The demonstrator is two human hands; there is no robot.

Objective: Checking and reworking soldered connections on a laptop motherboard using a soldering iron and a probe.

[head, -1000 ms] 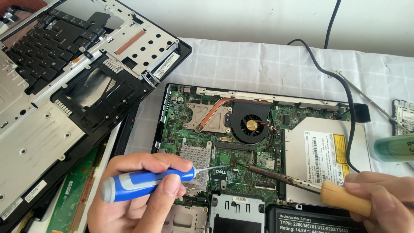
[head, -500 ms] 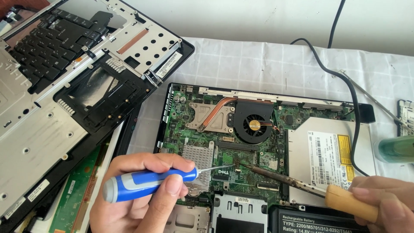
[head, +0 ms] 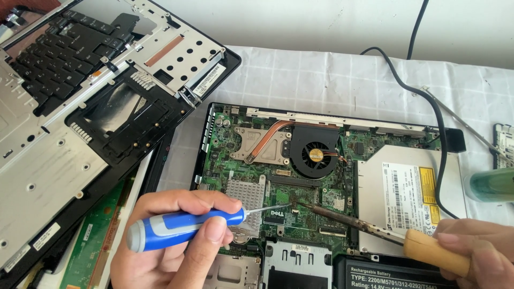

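An opened laptop base shows its green motherboard (head: 251,166) with a copper heat pipe and a round black fan (head: 314,154). My left hand (head: 176,246) grips a blue and white screwdriver (head: 182,227) whose thin tip rests on the board near a black chip (head: 277,215). My right hand (head: 476,254) holds a soldering iron by its wooden handle (head: 436,251). The iron's dark metal tip (head: 332,213) meets the board right beside the screwdriver tip.
The removed keyboard and palm-rest cover (head: 85,101) lies upside down at the left. A silver optical drive (head: 409,198) fills the base's right side, a black battery (head: 396,275) sits at the bottom. A black cable (head: 428,107) crosses the white cloth. A green cylinder (head: 492,184) lies far right.
The two hands and both tool tips stay almost in place on the board. The view has shifted slightly.
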